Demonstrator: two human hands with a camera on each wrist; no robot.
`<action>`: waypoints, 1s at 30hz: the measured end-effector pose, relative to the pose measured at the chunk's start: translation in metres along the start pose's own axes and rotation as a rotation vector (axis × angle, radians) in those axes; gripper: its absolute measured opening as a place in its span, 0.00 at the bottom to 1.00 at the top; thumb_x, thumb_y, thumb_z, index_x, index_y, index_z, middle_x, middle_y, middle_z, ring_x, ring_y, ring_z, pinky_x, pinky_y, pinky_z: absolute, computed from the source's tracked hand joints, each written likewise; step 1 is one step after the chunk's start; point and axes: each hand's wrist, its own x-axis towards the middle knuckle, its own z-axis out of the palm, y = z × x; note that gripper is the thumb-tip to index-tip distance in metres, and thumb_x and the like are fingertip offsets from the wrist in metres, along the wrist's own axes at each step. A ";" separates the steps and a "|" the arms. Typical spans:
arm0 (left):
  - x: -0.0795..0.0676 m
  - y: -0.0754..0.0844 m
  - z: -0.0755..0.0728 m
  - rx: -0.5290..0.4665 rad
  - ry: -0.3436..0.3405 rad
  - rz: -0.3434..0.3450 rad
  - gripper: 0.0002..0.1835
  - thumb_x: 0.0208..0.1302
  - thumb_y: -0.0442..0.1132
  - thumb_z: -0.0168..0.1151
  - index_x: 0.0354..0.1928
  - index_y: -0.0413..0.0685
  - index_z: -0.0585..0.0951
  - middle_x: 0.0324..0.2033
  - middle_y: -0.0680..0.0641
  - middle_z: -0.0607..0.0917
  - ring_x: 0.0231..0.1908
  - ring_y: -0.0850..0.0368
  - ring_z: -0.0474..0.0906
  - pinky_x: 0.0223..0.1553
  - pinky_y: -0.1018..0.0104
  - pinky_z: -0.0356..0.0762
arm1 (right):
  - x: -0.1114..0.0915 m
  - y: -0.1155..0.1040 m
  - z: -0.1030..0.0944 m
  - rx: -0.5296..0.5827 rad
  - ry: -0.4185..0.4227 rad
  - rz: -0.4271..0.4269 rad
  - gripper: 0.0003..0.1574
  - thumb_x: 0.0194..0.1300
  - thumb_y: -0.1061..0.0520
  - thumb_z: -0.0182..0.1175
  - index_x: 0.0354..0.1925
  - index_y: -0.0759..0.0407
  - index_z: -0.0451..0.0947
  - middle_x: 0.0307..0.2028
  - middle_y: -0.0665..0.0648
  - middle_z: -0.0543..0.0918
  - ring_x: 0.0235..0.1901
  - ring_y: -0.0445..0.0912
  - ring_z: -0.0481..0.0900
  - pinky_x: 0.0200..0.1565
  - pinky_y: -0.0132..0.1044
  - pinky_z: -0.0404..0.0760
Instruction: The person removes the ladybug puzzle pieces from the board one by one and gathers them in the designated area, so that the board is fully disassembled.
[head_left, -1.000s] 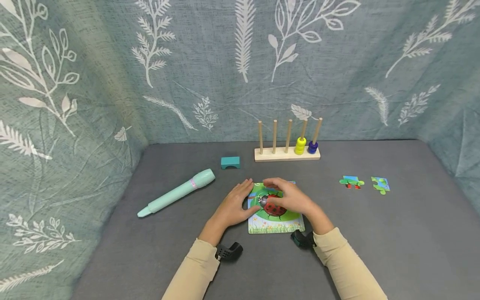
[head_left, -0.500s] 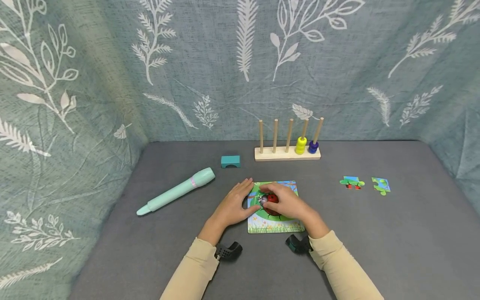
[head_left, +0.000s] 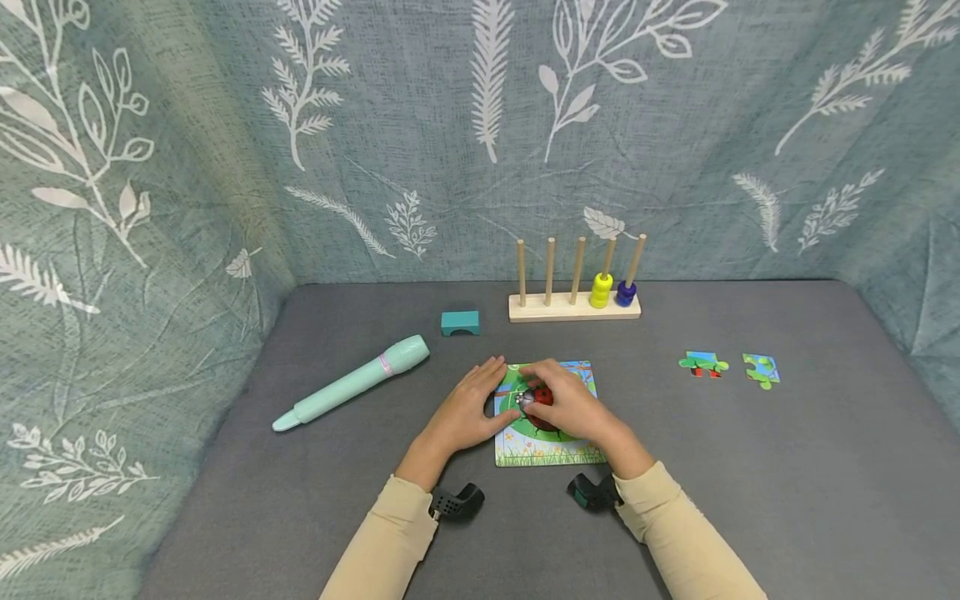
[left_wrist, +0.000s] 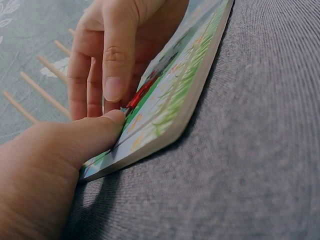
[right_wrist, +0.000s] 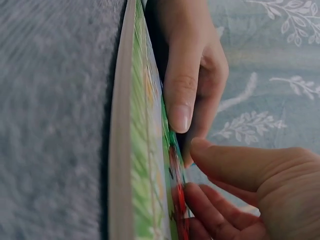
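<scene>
Wood, perhaps: puzzle edge (right_wrist: 120,150), wrist views.

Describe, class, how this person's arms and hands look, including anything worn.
The left sleeve and right sleeve are plain beige; a curved black device sits beside each. The left hand and right hand are bare, without visible gloves or rings.

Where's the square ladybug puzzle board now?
In the head view, the board lies slightly right of centre on the dark grey table, left hand at its left edge, right hand over it, in front of the pale wooden peg rack.
</scene>
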 end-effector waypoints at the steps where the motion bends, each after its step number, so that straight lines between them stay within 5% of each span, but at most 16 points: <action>1: 0.000 0.000 0.000 0.002 -0.004 -0.004 0.40 0.61 0.52 0.63 0.68 0.35 0.63 0.69 0.38 0.63 0.71 0.46 0.56 0.73 0.52 0.53 | 0.000 0.000 0.001 0.001 0.006 0.004 0.30 0.61 0.60 0.64 0.60 0.65 0.70 0.53 0.63 0.73 0.51 0.54 0.78 0.50 0.48 0.81; 8: 0.000 -0.001 0.001 0.022 -0.012 -0.009 0.40 0.62 0.53 0.62 0.69 0.36 0.63 0.69 0.39 0.63 0.71 0.46 0.55 0.72 0.51 0.53 | 0.003 0.001 0.003 -0.008 0.019 0.049 0.35 0.61 0.59 0.65 0.64 0.65 0.67 0.60 0.68 0.67 0.50 0.54 0.79 0.48 0.48 0.82; 30: 0.000 0.001 0.002 0.007 -0.005 -0.057 0.43 0.60 0.55 0.63 0.69 0.36 0.61 0.70 0.38 0.62 0.72 0.47 0.53 0.73 0.53 0.52 | 0.005 -0.001 0.012 -0.058 0.067 0.065 0.31 0.62 0.61 0.62 0.63 0.65 0.69 0.55 0.63 0.68 0.54 0.54 0.70 0.52 0.50 0.77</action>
